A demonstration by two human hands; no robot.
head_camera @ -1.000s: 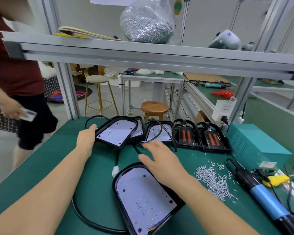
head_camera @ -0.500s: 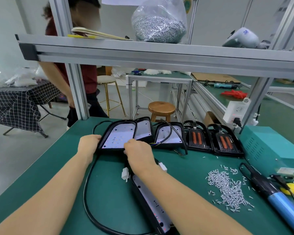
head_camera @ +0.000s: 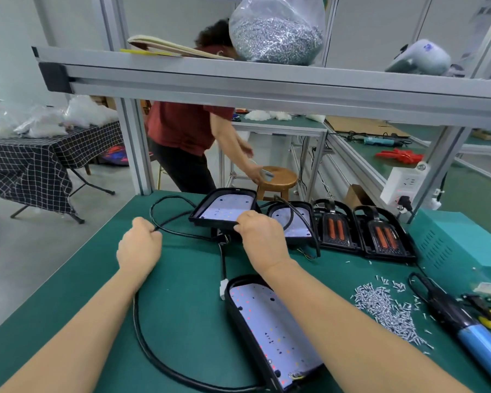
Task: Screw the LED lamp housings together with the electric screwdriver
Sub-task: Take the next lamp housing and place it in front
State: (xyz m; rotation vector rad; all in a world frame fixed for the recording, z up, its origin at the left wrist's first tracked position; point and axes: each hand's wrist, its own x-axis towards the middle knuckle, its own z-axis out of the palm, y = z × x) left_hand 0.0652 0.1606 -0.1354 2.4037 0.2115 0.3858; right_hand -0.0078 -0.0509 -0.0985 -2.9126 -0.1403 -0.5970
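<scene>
Gripping a lamp housing [head_camera: 224,209] with right hand [head_camera: 260,236], left hand [head_camera: 139,246] holding cable [head_camera: 170,222]

this is a small assembly workshop, an electronics factory floor. the bench [head_camera: 179,282] in the lower half of the frame is covered in green matting and framed with aluminium profile, with a shelf [head_camera: 267,80] across the top. on that shelf, upper middle, sits a clear bag of screws [head_camera: 277,35]. loose screws [head_camera: 386,307] lie heaped at lower right beside a blue screwdriver [head_camera: 471,333]. several black lamp housings [head_camera: 335,228] stand in a row at centre. a power strip [head_camera: 403,182] hangs on a post at right. more green benches [head_camera: 380,154] with tools run back at right, and a wooden stool [head_camera: 278,180] stands behind.
</scene>
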